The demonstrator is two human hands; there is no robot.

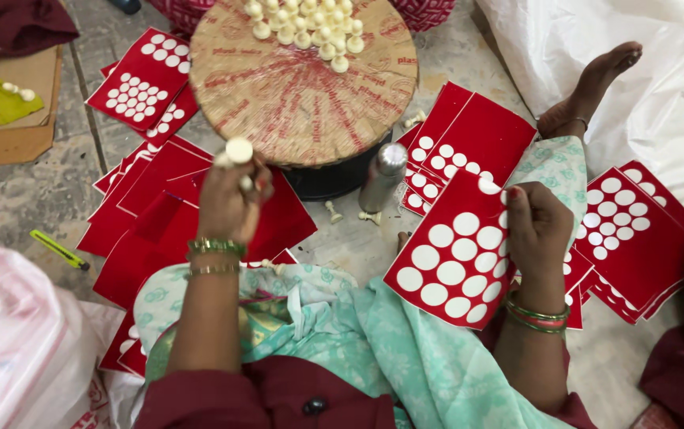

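Observation:
My left hand [231, 202] is closed around small cream mushroom-shaped pegs [238, 151], held just in front of the round cardboard-topped stand [294, 103]. My right hand [536, 230] grips the right edge of a red card [454, 254] covered with white round stickers, tilted over my lap. Both wrists wear bangles. Several more cream pegs [310, 28] are heaped at the stand's far side.
Plain red cards [167, 214] lie piled at left, and sticker-covered red cards [635, 238] lie at right and far left [139, 83]. A steel bottle [383, 176] stands by the stand. A yellow-green cutter [57, 249] lies on the floor. White plastic sheets [659, 71] flank the area.

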